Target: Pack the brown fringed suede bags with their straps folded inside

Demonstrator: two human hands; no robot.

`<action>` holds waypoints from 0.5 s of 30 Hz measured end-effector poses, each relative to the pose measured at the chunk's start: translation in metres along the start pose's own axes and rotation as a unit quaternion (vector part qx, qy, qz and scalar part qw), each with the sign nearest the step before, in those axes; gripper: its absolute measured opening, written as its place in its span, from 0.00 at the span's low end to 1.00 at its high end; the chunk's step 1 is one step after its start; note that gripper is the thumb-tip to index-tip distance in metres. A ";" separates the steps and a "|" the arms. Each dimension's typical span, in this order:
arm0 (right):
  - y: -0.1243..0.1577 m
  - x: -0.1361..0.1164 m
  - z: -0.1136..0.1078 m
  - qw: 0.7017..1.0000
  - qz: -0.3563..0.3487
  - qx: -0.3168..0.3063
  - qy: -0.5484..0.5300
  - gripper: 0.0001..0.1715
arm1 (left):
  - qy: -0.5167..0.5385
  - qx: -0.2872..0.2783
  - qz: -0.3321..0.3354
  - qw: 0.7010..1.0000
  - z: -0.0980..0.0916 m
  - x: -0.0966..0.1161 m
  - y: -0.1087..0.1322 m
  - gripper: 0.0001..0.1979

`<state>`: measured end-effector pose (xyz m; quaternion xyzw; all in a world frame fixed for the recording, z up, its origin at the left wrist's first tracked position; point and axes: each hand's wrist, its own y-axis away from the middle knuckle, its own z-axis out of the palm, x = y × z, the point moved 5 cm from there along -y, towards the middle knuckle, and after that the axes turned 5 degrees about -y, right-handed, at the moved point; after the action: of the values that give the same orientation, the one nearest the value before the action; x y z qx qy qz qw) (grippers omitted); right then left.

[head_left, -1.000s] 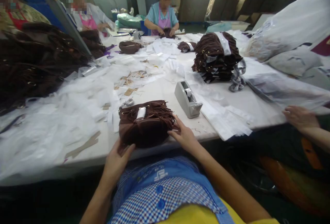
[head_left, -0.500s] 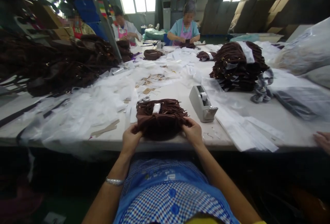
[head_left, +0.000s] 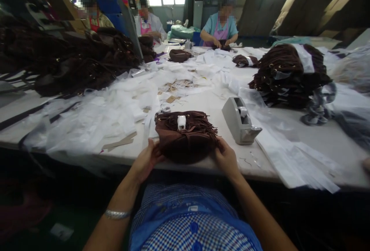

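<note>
A dark brown fringed suede bag [head_left: 185,137] lies at the near edge of the white table [head_left: 208,108], with a small white wrapped piece on its top. My left hand [head_left: 146,160] grips the bag's left lower side, fingers curled on it. The bag's right lower side is held by my right hand [head_left: 227,158], fingers closed on the fabric. A grey tape dispenser [head_left: 240,120] stands just right of the bag.
A tall stack of brown bags [head_left: 289,74] sits at the right, a big heap of brown bags [head_left: 66,64] at the left. White plastic sheets [head_left: 95,116] and paper scraps cover the table. Three people work at the far end.
Both my hands closed in on the bag's two sides and shifted slightly lower on it. The view swung left, so the bag sits more centred.
</note>
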<state>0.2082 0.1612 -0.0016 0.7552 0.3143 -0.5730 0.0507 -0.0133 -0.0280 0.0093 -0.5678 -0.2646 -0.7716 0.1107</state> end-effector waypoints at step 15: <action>-0.002 -0.006 -0.002 0.995 0.051 0.082 0.004 0.19 | -0.097 0.055 -0.029 0.993 -0.036 0.018 -0.018 0.25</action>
<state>0.2079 0.1614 0.0050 0.7743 0.2274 -0.5903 0.0167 -0.0567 -0.0299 0.0136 -0.6251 -0.3322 -0.7001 0.0931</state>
